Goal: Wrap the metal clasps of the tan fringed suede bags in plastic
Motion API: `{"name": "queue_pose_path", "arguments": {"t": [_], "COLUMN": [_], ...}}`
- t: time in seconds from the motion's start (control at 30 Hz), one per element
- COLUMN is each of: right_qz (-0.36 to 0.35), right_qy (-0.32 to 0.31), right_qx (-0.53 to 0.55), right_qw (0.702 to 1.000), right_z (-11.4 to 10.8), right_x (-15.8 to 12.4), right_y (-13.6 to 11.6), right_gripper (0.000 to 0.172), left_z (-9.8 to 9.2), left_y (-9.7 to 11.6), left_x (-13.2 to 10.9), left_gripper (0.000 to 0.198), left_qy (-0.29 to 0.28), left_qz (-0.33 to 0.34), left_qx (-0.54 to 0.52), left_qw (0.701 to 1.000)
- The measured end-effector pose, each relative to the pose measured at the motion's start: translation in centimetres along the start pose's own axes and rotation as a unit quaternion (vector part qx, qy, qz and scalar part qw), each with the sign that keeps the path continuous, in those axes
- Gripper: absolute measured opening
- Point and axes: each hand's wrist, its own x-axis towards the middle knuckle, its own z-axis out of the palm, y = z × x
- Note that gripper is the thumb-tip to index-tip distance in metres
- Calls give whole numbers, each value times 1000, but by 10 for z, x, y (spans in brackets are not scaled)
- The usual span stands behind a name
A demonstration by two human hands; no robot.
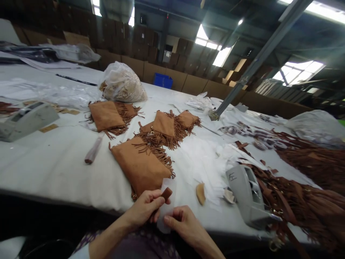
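Observation:
At the table's front edge my left hand (147, 207) is closed on a small brown leather piece (167, 193), which sticks out past its fingertips. My right hand (184, 222) pinches a strip of thin white paper (163, 223) that runs up behind the leather piece. Just beyond my hands lies a tan suede fringed bag (140, 165). Smaller fringed bags (164, 123) sit behind it, and another fringed bag (106, 116) is farther left. To the right of my hands rests a curved tan piece (200, 193).
A grey tape dispenser (246, 190) stands right, another dispenser (29, 118) far left. A wrapped roll (94, 149) lies left of the bags. Behind are a stuffed plastic bag (122, 83) and a metal post (258, 61). Brown fringed leather (318, 205) covers the right side.

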Motion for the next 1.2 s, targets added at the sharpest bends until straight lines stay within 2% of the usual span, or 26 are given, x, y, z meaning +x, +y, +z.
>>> {"name": "queue_pose_path", "arguments": {"t": [0.1,0.2,0.3,0.37,0.47,0.57,0.73,0.9,1.03,1.2], "right_qz": [19,25,5,-6,-19,-33,-26,-22,-16,-12], "right_qy": [51,86,118,151,204,239,253,249,252,231], "right_qx": [30,152,301,371,426,442,452,436,440,445], "right_qw": [998,984,946,916,881,864,855,865,862,865], "right_z": [7,15,21,22,22,20,23,27,28,30], "right_x": [1,0,-5,-8,-11,-10,-9,-9,-8,-6], "right_y": [6,9,7,5,4,3,-1,-3,-6,-7], "right_gripper": [45,47,41,33,26,26,28,28,27,25], "left_z": [3,0,-5,-8,-8,-4,2,5,5,4], "left_y": [2,-1,-8,-12,-14,-11,-3,2,3,3], "left_x": [-3,-6,-9,-11,-15,-21,-30,-33,-33,-32], "left_gripper": [39,42,44,43,38,36,38,37,36,32], "left_qy": [5,39,59,52,37,40,44,44,41,42], "left_qz": [9,20,27,34,41,55,65,64,65,65], "left_qx": [17,19,14,9,25,79,128,133,132,147], "left_qw": [1000,999,998,998,998,995,989,988,988,986]}}
